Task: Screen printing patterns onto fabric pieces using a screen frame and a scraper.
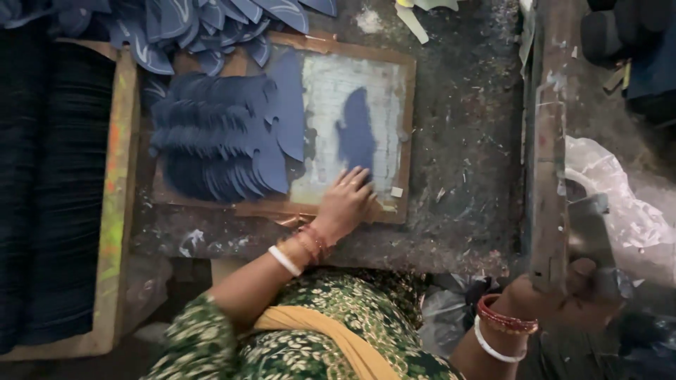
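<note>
My left hand [346, 200] lies flat on the near edge of a wooden-framed board [407, 127], fingers apart, fingertips just below a dark blue cut piece [356, 134] lying on the board's pale grey face. A fanned stack of dark blue shaped pieces [218, 137] covers the board's left half. My right hand [563, 292] is closed around the lower end of a long rusty lever [549, 183] at the right. Bangles sit on both wrists.
More blue pieces [190, 24] are heaped along the top. A wooden crate [116, 204] holding dark stacked sheets stands at the left. Crumpled clear plastic [620, 204] lies at the right. The dark worktop [465, 155] is littered with scraps.
</note>
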